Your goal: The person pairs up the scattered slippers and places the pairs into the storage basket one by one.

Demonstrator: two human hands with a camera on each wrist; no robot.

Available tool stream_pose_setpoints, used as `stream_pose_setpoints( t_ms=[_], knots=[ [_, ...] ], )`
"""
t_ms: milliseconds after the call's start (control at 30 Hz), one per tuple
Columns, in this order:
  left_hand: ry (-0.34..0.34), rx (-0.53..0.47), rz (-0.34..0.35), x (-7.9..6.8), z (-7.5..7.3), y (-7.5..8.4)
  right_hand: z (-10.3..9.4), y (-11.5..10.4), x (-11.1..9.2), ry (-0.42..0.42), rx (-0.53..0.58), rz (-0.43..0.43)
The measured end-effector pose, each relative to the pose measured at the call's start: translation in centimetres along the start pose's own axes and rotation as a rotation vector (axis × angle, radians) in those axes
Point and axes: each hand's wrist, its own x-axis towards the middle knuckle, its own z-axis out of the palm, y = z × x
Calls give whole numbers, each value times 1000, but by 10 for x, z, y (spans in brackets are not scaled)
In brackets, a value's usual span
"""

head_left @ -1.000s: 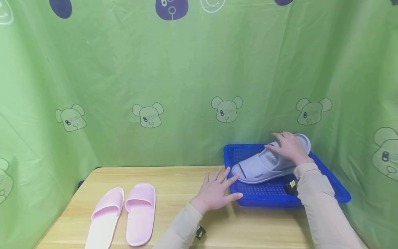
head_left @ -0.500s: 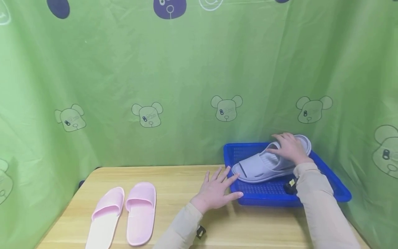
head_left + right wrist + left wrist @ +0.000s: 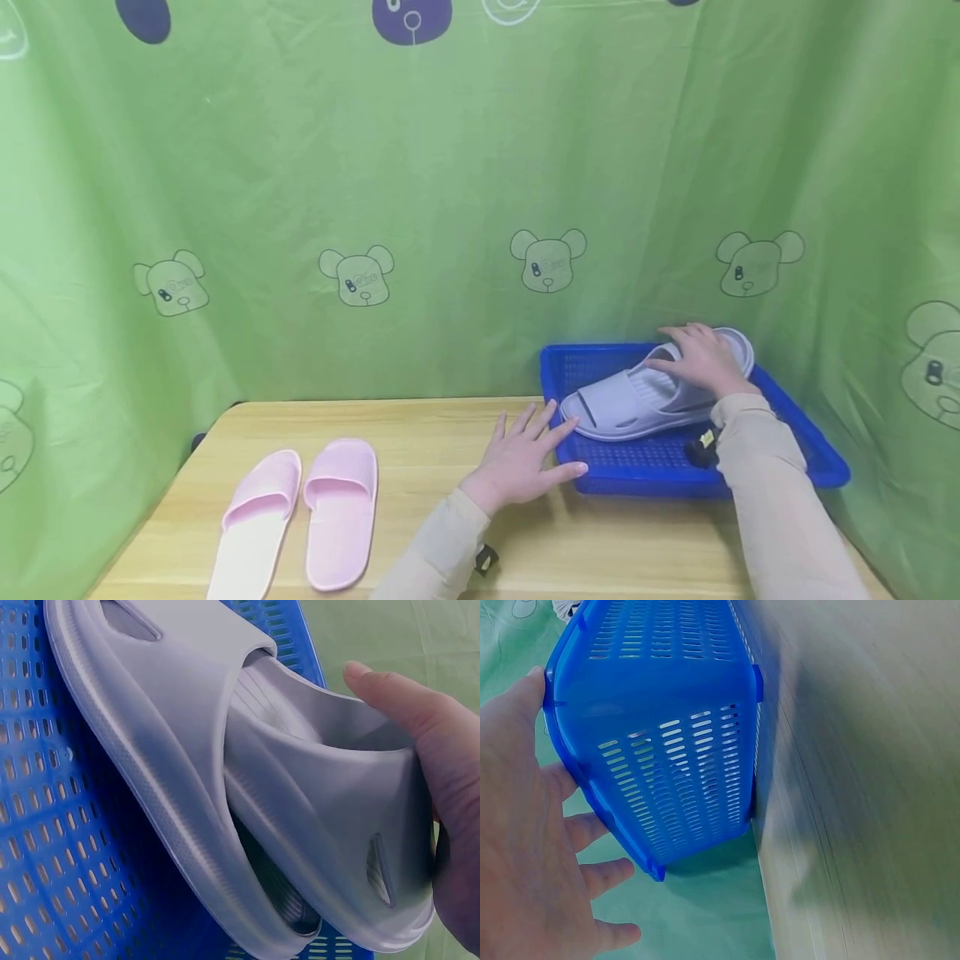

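Note:
Two grey-blue slippers lie overlapped in a shallow blue plastic basket (image 3: 652,486) at the table's back right. The front slipper (image 3: 611,408) points its open toe left; the other slipper (image 3: 337,817) sits tucked against its heel end in the right wrist view. My right hand (image 3: 705,360) holds this second slipper around its strap end, the thumb along one side and the other fingers mostly hidden. Fingers spread, my left hand (image 3: 517,467) is at the basket's left side, its fingertips (image 3: 536,679) right at the rim in the left wrist view.
A pair of pink slippers stands at the left of the wooden table (image 3: 427,500): a left one (image 3: 258,508) with a pale insole and a right one (image 3: 341,517). A green curtain (image 3: 450,167) with bear prints hangs behind and on both sides.
The right hand and the slippers have shifted very slightly downward and to the right. The left hand stays in place at the basket.

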Motion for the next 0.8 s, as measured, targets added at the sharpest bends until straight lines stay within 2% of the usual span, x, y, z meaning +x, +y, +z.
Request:
stream_pose_setpoints(
  t_ms=[167, 467, 800],
  knots=[
    [0, 6, 2, 0, 1, 1, -2, -1, -3, -17, 2, 13],
    [9, -5, 3, 0, 1, 0, 0, 1, -3, 9, 11, 28],
    [15, -6, 1, 1, 2, 0, -2, -2, -4, -20, 35, 20]
  ],
)
